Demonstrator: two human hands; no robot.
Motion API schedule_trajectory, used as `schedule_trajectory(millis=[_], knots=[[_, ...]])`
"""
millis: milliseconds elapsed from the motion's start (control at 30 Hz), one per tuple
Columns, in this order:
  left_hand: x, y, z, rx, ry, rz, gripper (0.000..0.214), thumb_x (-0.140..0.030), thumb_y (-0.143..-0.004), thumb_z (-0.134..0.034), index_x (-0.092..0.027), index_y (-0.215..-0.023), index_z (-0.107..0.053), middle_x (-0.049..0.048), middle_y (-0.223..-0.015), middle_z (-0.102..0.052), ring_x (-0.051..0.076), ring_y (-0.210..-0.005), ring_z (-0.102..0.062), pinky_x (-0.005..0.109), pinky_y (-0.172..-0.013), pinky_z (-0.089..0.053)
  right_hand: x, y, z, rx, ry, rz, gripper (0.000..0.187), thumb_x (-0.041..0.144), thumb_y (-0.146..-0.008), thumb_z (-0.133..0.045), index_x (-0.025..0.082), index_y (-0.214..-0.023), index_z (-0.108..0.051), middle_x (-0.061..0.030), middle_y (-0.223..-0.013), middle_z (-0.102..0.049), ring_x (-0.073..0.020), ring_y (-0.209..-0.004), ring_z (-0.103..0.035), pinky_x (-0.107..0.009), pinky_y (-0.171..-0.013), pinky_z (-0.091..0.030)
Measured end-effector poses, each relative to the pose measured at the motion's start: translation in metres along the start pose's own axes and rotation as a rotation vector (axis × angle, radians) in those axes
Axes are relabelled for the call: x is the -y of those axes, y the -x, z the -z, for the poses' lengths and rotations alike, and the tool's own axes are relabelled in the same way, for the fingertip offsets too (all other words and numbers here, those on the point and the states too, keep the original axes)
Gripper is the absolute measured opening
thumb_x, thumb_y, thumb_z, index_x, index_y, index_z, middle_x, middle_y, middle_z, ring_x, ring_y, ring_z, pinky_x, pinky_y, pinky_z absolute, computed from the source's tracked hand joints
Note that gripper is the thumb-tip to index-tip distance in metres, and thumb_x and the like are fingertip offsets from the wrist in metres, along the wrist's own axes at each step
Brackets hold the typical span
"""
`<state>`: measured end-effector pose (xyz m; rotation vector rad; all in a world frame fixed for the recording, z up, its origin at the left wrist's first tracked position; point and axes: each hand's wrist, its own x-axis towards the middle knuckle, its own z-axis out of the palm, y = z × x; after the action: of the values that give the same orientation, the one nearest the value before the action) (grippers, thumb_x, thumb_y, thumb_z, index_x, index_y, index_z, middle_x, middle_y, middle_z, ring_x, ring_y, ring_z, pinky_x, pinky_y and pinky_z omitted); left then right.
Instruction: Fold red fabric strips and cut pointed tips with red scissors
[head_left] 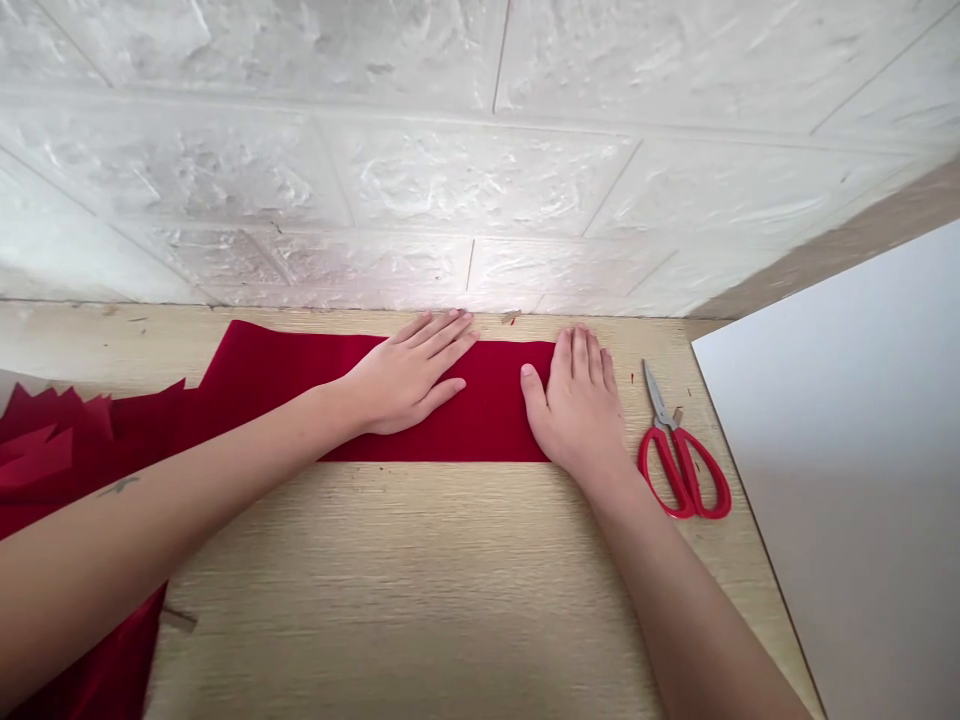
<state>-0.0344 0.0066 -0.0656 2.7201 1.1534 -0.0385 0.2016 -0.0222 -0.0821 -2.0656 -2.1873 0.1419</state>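
Observation:
A long strip of dark red fabric [495,410] lies flat across the wooden table, close to the wall. My left hand [412,375] rests palm down on its middle with the fingers spread toward the upper right. At the strip's right end, my right hand [581,400] also lies flat, thumb apart and fingers stretched toward the wall. It covers the right edge of the fabric. Just to the right of that hand, a pair of scissors [684,455] with red handles lies on the table, blades pointing away from me.
More red fabric [112,640] is heaped at the left and hangs over the table's left side, with zigzag-cut pieces [56,430] on top. A white textured brick-pattern wall [480,170] closes off the back. A white panel [862,420] stands at the right. Small scraps dot the wooden table [405,580].

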Motion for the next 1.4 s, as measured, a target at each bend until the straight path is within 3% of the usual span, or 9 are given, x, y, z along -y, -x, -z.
schedule_trajectory(millis=[400,600,967,1233,1400], knots=[[0.024,0.001,-0.002,0.002,0.115,-0.001,0.062,-0.045,-0.111,-0.014,-0.018,-0.166,-0.024,0.002,-0.175,-0.015,0.018,-0.163,-0.011,0.041,-0.135,-0.006,0.003,-0.001,0.007,0.082,0.084,-0.04,0.074,0.042,-0.107,-0.029,-0.008,-0.161,-0.028,-0.0265,-0.17,-0.025,-0.0345,-0.16,-0.022,-0.051,-0.131,-0.018],[0.027,-0.001,-0.002,0.025,0.143,0.003,0.061,-0.044,-0.111,-0.018,-0.016,-0.165,-0.025,0.0033,-0.174,-0.017,0.018,-0.163,-0.011,0.038,-0.135,-0.004,0.0,0.0,0.008,0.088,0.114,-0.026,0.076,0.047,-0.107,-0.027,-0.006,-0.162,-0.027,-0.0239,-0.171,-0.026,-0.0316,-0.161,-0.022,-0.047,-0.132,-0.018],[0.037,-0.001,0.0,0.0,0.203,-0.014,0.057,-0.039,-0.11,-0.02,-0.02,-0.162,-0.035,0.0009,-0.173,-0.026,0.015,-0.161,-0.02,0.036,-0.134,-0.009,-0.002,0.001,0.005,0.054,0.088,-0.003,0.075,0.045,-0.106,-0.025,-0.005,-0.161,-0.029,-0.0252,-0.169,-0.028,-0.0325,-0.16,-0.025,-0.052,-0.131,-0.021],[0.039,0.008,0.006,0.083,0.137,-0.06,0.063,-0.046,-0.11,-0.018,-0.019,-0.167,-0.019,-0.0003,-0.176,-0.009,0.016,-0.164,-0.005,0.038,-0.134,-0.001,0.001,0.001,0.01,0.109,0.107,-0.02,0.076,0.045,-0.107,-0.025,-0.007,-0.162,-0.025,-0.0238,-0.171,-0.023,-0.0313,-0.161,-0.02,-0.048,-0.132,-0.016],[0.047,0.035,0.009,0.095,0.056,-0.001,0.074,-0.055,-0.108,-0.014,-0.012,-0.167,-0.003,0.0057,-0.176,-0.001,0.021,-0.164,0.001,0.04,-0.134,-0.003,0.001,0.001,0.011,0.115,0.126,-0.027,0.075,0.044,-0.107,-0.025,-0.006,-0.163,-0.025,-0.0234,-0.171,-0.024,-0.031,-0.161,-0.022,-0.048,-0.132,-0.018]])
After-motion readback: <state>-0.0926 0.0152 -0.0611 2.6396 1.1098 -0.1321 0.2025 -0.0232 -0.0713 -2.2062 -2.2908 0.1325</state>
